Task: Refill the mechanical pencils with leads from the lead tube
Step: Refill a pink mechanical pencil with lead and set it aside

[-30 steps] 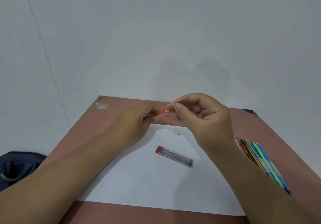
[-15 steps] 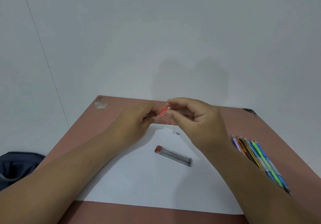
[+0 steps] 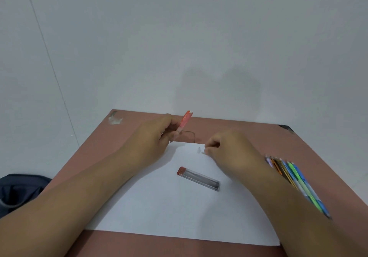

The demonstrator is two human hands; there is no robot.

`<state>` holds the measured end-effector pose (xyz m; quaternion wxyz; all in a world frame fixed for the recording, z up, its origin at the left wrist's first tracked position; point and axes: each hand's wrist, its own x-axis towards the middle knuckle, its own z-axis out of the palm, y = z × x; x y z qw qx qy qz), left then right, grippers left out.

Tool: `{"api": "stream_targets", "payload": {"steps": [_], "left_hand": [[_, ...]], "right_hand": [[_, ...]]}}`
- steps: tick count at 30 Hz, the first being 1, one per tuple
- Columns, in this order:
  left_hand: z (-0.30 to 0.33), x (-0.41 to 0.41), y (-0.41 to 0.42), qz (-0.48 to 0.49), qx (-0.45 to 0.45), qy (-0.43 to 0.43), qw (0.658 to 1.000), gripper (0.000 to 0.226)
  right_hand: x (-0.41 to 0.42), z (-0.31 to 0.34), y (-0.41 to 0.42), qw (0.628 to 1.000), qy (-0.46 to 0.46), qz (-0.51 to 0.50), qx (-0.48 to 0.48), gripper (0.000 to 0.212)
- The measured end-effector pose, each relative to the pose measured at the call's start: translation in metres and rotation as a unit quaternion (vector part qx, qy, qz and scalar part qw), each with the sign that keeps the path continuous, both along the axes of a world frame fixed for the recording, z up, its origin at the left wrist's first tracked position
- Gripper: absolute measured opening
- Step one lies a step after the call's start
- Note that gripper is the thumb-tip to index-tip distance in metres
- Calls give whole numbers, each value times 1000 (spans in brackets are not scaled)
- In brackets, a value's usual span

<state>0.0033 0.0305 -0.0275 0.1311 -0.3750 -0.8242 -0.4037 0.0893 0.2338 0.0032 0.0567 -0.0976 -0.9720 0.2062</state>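
Note:
My left hand [image 3: 157, 135] grips an orange mechanical pencil [image 3: 184, 120] by its lower part, its open top end tilted up and away. My right hand [image 3: 225, 147] is down on the white paper [image 3: 159, 207], fingertips pinching a tiny pale piece [image 3: 203, 152]; another small piece [image 3: 199, 149] lies just left of it. The clear lead tube [image 3: 199, 178] with a red cap lies flat on the paper between my forearms, touched by neither hand.
Several coloured mechanical pencils [image 3: 294, 179] lie in a row on the brown table [image 3: 278, 137] at the right, partly under my right forearm. A dark bag [image 3: 18, 189] sits off the table's left side. A white wall stands behind the table.
My hands have separated. The right hand dropped from the pencil's top down to the paper by the small pieces. The left hand keeps the orange pencil, now more upright.

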Motion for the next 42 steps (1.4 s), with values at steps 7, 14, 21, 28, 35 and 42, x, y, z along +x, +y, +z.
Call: {"api": "stream_targets", "payload": {"steps": [7,14,21,28,35,42], "left_hand": [[1,2,0,-5,-4,24,1000,36],[-5,-7,-2,18,-3,32,999,32],[-8,-12,-3,13,3,42,999,31],[-6,-10,-2,15,-7,55,998,25],[-5,-8,-2,11,-11,47,999,22],[-4,-11,-8,38,-36,104,993,25]], "right_hand": [[-4,-4,-5,999,-29,-1,45,18],[3,7,-3,963,248,-18,-104,10],[6,5,-12,921,369,60,-111,7],[4,5,-8,916,390,66,-69,9],[5,6,-5,925,371,62,-56,10],[0,6,4,945,301,113,64,14]]}}
